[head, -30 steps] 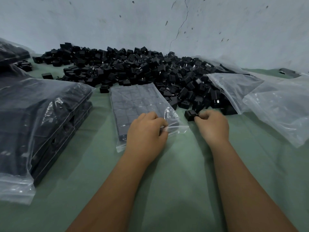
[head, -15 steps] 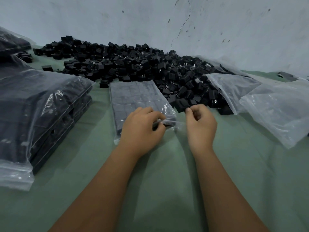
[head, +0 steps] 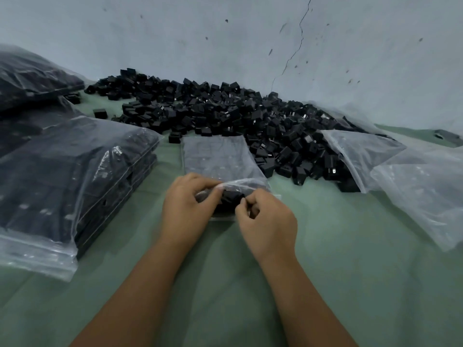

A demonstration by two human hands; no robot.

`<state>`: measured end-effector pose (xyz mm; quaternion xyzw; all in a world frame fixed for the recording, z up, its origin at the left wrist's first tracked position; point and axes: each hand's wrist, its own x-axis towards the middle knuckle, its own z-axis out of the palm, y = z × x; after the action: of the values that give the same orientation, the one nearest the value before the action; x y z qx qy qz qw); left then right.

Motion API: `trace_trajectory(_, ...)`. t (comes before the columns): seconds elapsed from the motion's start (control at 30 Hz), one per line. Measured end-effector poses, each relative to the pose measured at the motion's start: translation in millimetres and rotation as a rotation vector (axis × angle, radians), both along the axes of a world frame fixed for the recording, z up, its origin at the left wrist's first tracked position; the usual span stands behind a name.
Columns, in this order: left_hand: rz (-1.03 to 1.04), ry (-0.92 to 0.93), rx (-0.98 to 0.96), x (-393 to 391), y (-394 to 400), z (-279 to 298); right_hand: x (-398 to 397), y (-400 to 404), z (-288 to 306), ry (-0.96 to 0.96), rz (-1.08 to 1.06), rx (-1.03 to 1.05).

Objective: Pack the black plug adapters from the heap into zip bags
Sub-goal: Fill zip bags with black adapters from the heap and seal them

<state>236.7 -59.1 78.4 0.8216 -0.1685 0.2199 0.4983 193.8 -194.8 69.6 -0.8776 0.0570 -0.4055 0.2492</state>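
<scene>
In the middle of the frame we hold the near, open end of a zip bag [head: 220,159] that lies flat on the green desk [head: 325,246], already filled with rows of black adapters. Our left hand [head: 186,209] pinches the upper film of the bag's mouth between thumb and fingers, lifting it a little. Our right hand [head: 266,221] is curled just beside it, and its fingertips pinch a black plug adapter [head: 231,196] at the mouth of the bag; how far the piece is inside we cannot tell. So both grips are narrow, one on the film and one on the adapter.

The heap of loose adapters [head: 225,113] spreads across the upper centre of the frame, against the pale cracked wall [head: 250,33], and touches the far end of the bag. At the left edge a big clear bag of packed stacks [head: 75,176] rests on the desk, with another filled bag [head: 30,76] behind it in the upper left. At the right, a pile of empty clear bags [head: 413,179] lies against the edge of the heap.
</scene>
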Motion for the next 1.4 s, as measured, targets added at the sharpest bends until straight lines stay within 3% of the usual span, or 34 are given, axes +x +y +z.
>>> trace_trajectory(0.27,0.037,-0.105,-0.044,-4.8,-7.6,-0.3,7.7,10.9,2.5,0.029,-0.084,0.034)
trace_trajectory(0.37,0.031,-0.094,-0.047,-4.6,-8.2,-0.3,7.1,11.5,0.7,0.111,-0.045,-0.071)
trace_trajectory(0.67,0.023,-0.081,-0.036,-2.2,-9.1,-0.8,4.4,9.2,2.6,0.041,0.046,-0.237)
trace_trajectory(1.03,0.060,-0.178,-0.029,-2.1,-11.5,-2.0,5.2,15.1,6.7,0.326,0.195,-0.306)
trace_trajectory(1.27,0.057,-0.247,0.025,0.0,-13.3,-3.6,18.8,14.1,11.5,0.364,0.272,-0.299)
trace_trajectory(1.4,0.083,-0.323,0.030,3.8,-14.8,-6.0,37.6,16.2,30.2,0.607,0.266,-0.382)
